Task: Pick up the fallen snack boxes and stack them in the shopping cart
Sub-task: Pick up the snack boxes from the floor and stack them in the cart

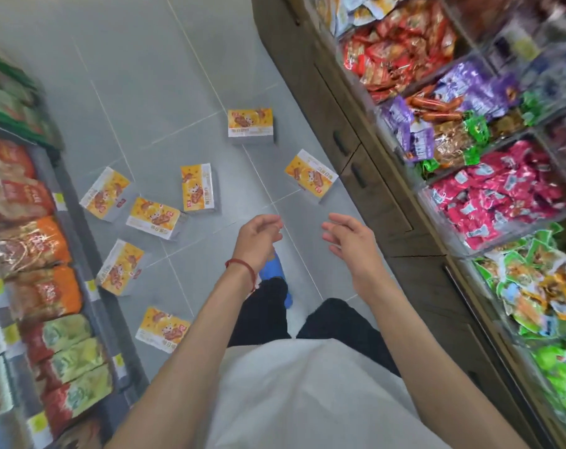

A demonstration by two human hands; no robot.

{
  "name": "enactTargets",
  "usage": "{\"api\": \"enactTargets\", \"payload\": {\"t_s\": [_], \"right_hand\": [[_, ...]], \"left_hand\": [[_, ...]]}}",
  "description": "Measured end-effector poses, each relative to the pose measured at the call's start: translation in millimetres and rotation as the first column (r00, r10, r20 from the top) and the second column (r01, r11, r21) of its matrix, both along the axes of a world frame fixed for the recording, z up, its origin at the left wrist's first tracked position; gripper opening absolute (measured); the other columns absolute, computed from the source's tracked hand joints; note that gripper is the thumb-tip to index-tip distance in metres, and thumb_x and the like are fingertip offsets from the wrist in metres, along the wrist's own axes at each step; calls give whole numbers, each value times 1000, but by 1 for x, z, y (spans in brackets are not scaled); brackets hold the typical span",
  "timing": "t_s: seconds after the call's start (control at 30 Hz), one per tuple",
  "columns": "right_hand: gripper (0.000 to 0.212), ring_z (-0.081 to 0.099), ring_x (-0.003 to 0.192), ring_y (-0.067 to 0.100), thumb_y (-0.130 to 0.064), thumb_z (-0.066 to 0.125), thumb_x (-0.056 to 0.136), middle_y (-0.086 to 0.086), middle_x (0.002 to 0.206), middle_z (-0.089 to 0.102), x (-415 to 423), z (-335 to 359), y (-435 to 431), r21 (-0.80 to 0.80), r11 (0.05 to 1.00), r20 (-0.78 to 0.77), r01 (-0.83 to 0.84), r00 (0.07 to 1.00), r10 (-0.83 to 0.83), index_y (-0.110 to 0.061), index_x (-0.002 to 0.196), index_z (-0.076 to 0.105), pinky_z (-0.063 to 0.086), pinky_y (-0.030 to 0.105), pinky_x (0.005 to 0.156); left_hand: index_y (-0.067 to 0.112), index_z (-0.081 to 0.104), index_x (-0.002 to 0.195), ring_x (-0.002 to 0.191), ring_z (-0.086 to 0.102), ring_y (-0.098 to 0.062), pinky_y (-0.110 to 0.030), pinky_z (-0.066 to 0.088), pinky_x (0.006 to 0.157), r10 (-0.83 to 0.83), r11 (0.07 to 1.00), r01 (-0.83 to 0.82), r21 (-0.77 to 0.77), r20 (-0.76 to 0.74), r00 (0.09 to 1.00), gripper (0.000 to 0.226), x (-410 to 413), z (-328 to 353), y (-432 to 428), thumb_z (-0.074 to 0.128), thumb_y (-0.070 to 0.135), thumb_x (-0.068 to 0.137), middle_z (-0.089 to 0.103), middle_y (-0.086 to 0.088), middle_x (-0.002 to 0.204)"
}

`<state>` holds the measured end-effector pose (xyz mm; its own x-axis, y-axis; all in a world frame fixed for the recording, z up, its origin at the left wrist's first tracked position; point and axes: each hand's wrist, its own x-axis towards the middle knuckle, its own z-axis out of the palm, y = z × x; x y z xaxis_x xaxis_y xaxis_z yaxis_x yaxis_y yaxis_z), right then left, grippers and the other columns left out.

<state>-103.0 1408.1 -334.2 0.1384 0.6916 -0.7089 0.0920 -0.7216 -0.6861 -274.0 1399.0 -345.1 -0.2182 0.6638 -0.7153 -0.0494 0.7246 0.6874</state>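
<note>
1. From the head camera I look down a shop aisle onto a grey tiled floor [152, 92]. Seven orange-and-white snack boxes lie scattered on it, all flat, none touching a hand.
2. Farthest box [250, 125] lies by itself up the aisle, near the wooden cabinet [365, 176] on the right.
3. A second box [311, 176] lies tilted, just beside the cabinet's base and ahead of the right hand.
4. A third box [197, 188] lies mid-aisle, long side running away from me.
5. Two boxes lie close together left of it: one [105, 193] near the left shelf, the other [154, 217] just beside it; I cannot tell if they touch.
6. A sixth box [121, 267] lies closer to me, beside the left shelf [90, 254].
7. The seventh box [162, 328] is the closest, partly hidden by the left forearm.
8. Left hand [259, 236]: empty, fingers curled loosely, not clamped on anything; a red string bracelet [242, 265] on the wrist.
9. Right hand [348, 239]: empty, fingers spread and slightly bent, held apart from the left hand.
10. Both hands hover above the floor, clear of every box.
11. Below the hands I see dark trousers [336, 322] and a blue shoe [275, 264].
12. Clear bins [502, 196] on the right hold wrapped snacks in red, purple, pink and green.
</note>
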Motion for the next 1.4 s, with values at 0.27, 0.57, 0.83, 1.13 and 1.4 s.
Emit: {"api": "enactTargets", "payload": {"t_s": [0.27, 0.57, 0.83, 1.13, 1.4], "right_hand": [[20, 68, 102, 12, -17, 59, 101, 3, 119, 71, -15, -48, 104, -91, 995, 3, 51, 999, -51, -21, 120, 66, 53, 30, 94], [23, 65, 113, 16, -23, 61, 102, 0, 125, 68, -5, -122, 200, -175, 983, 53, -47, 997, 57, -21, 124, 66, 52, 37, 104], [28, 60, 121, 21, -22, 57, 104, 5, 132, 64, -33, -212, 243, -277, 961, 10, 14, 1000, -12, -17, 132, 61, 51, 33, 94], [29, 61, 95, 12, -21, 61, 100, 1, 120, 66, -62, -382, 258, -364, 878, 149, 311, 950, -274, -18, 129, 64, 53, 37, 96], [51, 56, 86, 21, -37, 65, 78, 0, 103, 59, -58, -513, 270, -384, 822, 212, 420, 907, -364, -24, 127, 60, 47, 36, 79]], "left_hand": [[19, 63, 110, 102, 64, -20, -31, 46, 87, -79, 990, 77, -121, -11, 997, 15, -28, -34, 122, 56, 11, 99, 67, -3, 112], [18, 63, 112, 104, 64, -21, -36, 48, 91, -5, 958, 6, -287, 4, 1000, 18, -14, -110, 218, 56, 12, 97, 67, -3, 105], [21, 61, 88, 74, 55, -13, -24, 41, 61, 21, 919, -16, -395, 9, 1000, 17, -32, -211, 268, 52, 9, 95, 60, 2, 81], [23, 58, 69, 83, 59, -25, -38, 50, 79, -193, 871, 143, -471, -60, 979, 9, -73, -383, 294, 57, 31, 65, 62, -4, 78], [11, 71, 104, 94, 63, -45, -43, 55, 85, -424, 819, 322, -475, -122, 898, 44, -70, -508, 331, 59, 35, 70, 68, -25, 107]]}}
